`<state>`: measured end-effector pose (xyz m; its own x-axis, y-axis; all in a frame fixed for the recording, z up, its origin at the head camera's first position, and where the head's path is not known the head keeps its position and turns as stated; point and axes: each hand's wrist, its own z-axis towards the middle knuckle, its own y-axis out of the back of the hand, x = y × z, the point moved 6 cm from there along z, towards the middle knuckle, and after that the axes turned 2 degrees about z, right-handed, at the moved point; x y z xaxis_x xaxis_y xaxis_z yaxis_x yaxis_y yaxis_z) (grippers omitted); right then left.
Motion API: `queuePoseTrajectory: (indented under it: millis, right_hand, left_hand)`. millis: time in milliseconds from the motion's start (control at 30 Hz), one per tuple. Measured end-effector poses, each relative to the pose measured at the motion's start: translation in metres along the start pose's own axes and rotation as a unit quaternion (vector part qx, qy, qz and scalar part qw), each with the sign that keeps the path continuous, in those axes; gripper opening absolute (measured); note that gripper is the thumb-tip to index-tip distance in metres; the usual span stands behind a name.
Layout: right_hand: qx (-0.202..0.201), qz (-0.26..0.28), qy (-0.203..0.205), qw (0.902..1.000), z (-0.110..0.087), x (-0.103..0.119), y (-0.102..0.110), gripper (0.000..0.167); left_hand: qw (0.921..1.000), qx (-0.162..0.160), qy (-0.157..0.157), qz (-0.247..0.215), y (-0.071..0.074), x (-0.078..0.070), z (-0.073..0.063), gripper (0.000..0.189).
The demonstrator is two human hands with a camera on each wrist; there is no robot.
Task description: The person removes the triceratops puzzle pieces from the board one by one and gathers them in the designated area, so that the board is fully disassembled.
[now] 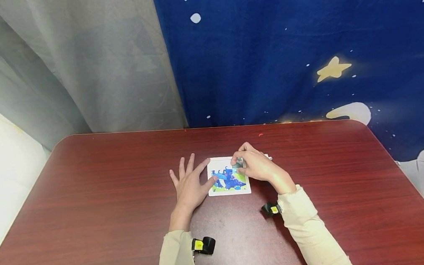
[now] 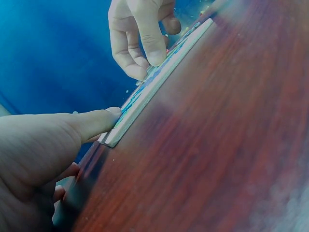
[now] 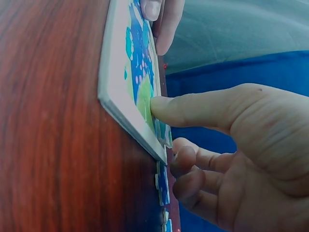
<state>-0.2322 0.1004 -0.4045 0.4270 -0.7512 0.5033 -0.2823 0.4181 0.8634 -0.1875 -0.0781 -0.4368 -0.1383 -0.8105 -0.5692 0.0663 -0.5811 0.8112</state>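
Observation:
A white-framed jigsaw puzzle (image 1: 229,192) with a blue cartoon creature on green lies flat on the table. My left hand (image 1: 189,188) is spread at its left side, the thumb resting on the picture and the index fingertip at the frame's top left corner. Over the upper right part, my right hand (image 1: 258,165) pinches a greenish puzzle piece (image 3: 164,134) between thumb and curled fingers. That piece sits right at the picture's surface, partly hidden by the fingers. In the left wrist view, the right fingertips (image 2: 155,57) come down on the puzzle.
Loose puzzle pieces (image 3: 162,183) lie just beyond the frame, mostly behind my right hand in the head view. A tiny red bit (image 1: 260,134) is near the back edge of the brown table (image 1: 109,209). Grey and blue curtains (image 1: 250,53) hang behind it.

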Motion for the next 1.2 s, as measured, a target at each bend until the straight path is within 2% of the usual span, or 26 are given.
queuePoseTrajectory:
  millis: [167, 433, 733, 1200]
  right_hand:
    - [0.0, -0.006, -0.004, 1.0, 0.0012, 0.0003, 0.0015, 0.02]
    - [-0.007, -0.002, -0.006, 1.0, 0.0014, -0.0013, 0.0043, 0.036]
    - [-0.012, -0.007, -0.018, 0.9997, 0.0002, -0.0019, 0.006, 0.035]
    - [-0.03, -0.013, 0.015, 0.9993, -0.0016, -0.0009, 0.0085, 0.032]
  left_hand:
    - [1.0, -0.001, 0.001, 0.002, -0.0001, 0.0007, 0.0001, 0.056]
    - [1.0, 0.0, -0.001, -0.001, 0.0003, -0.0003, 0.0008, 0.056]
    - [0.9999, 0.009, 0.005, 0.0, 0.0002, -0.0001, 0.0012, 0.056]
    - [1.0, 0.003, 0.005, -0.001, 0.0014, -0.0006, -0.0004, 0.056]
